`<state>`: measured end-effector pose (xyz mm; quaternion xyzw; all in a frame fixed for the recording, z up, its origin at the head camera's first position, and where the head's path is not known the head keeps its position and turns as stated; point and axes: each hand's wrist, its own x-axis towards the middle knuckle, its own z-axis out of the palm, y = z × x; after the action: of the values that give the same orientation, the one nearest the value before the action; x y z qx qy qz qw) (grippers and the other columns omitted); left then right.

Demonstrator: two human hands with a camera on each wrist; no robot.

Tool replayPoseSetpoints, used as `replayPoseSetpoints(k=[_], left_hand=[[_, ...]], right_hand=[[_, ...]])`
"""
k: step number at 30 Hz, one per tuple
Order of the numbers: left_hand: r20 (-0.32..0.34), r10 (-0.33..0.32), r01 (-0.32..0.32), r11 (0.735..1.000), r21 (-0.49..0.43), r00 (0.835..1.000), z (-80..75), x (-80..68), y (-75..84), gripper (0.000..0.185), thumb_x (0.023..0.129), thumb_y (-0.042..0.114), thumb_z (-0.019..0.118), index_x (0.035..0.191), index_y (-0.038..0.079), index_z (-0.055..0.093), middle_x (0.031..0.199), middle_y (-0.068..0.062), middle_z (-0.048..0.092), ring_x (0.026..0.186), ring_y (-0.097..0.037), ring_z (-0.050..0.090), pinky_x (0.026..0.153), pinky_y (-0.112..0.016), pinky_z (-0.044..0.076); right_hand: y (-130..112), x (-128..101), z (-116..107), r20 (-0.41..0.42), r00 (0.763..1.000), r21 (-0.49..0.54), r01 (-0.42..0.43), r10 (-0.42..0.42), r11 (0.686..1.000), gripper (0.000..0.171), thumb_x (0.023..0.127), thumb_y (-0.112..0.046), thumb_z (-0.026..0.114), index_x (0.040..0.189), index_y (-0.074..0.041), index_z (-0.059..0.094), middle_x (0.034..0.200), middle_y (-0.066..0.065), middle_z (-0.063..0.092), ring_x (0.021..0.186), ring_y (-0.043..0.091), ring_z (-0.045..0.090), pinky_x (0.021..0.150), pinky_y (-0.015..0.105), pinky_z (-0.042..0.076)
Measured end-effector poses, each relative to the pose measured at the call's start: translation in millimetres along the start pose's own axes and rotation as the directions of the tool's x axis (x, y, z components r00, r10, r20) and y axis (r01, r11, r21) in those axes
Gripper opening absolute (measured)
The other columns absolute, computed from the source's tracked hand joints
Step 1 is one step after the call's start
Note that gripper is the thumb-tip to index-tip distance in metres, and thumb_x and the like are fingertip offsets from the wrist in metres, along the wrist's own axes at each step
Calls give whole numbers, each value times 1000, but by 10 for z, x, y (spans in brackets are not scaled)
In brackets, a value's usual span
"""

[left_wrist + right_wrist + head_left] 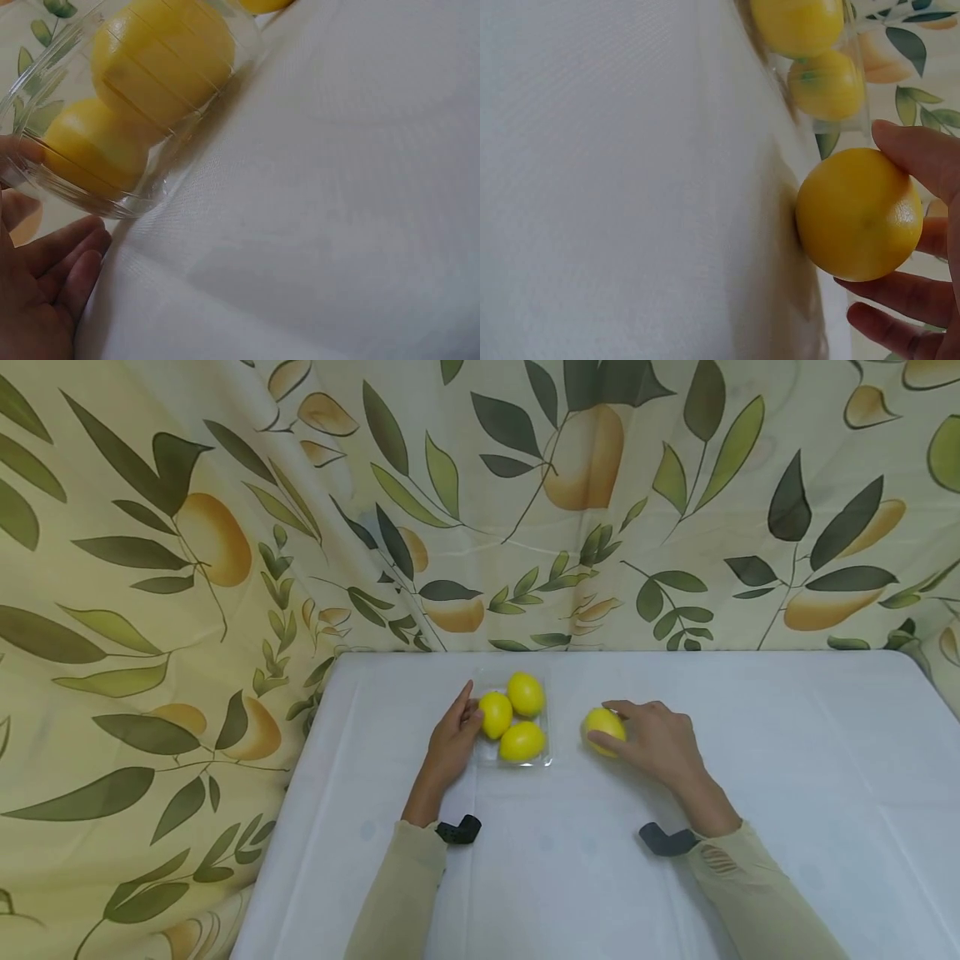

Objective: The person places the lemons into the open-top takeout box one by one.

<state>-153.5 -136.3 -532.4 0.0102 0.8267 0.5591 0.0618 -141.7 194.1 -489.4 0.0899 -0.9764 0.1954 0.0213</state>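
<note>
A clear plastic tray (545,758) holds three yellow lemons (522,740) near the far middle of the white table (787,760). My left hand (452,745) rests against the tray's left side, fingers straight, thumb near the leftmost lemon (495,714). In the left wrist view the tray wall (142,195) and two lemons (161,56) fill the upper left, my fingers (56,262) beside it. A fourth lemon (604,730) lies on the table right of the tray; my right hand (648,742) grips it, fingers curled round it (859,214).
A leaf-and-fruit patterned curtain (225,527) hangs behind the table and down its left side. The table's left edge (300,777) runs close to my left arm. Black wrist straps (459,831) sit on both sleeves.
</note>
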Motion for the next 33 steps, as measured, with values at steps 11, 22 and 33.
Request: replayPoseSetpoints(k=[11,22,33], left_hand=[[2,-6,6,1000,-12,1000,15,6,7,56,105,50,48,157,50,26,152,6,51,138,-17,50,121,-45,37],[-1,-6,6,1000,-1,1000,-7,8,25,56,106,49,48,157,51,25,153,7,50,137,-16,50,121,-44,37],[1,-2,2,1000,-2,1000,-2,5,0,56,106,49,47,158,49,26,151,7,51,136,-16,51,120,-45,38]], right_hand=[[29,5,8,25,999,57,-24,23,998,61,85,-60,74,125,-15,70,110,14,76,91,32,66,71,43,45],[-18,16,19,23,999,171,-32,29,985,60,84,-53,80,127,-14,67,103,12,75,93,29,66,73,34,47],[-197,120,-80,6,999,306,-35,35,952,60,85,-49,80,134,-18,63,123,9,71,102,31,70,81,44,57]])
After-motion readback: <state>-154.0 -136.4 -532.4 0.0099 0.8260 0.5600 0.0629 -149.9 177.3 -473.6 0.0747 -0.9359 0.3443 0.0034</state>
